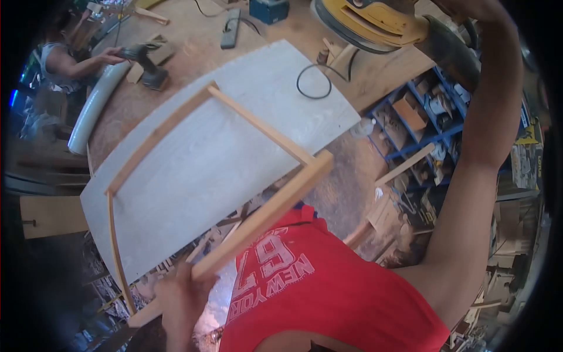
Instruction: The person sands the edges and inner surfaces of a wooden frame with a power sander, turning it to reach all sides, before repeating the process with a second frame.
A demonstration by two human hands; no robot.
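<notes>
My left hand is wrapped around the near bar of a rectangular wooden frame, close to its lower-left corner. The frame is tilted up in front of my red shirt, and its far side rests over a large pale board on the workbench. My right arm stretches up along the right side. At the top edge my right hand is beside a yellow-and-black power tool; its fingers are partly cut off, so its grip is hidden.
Another person stands at the far left, a hand at a cordless drill. A rolled sheet lies at the bench edge. A blue compartment rack holds parts. A black cord loops on the board. A blue box stands behind.
</notes>
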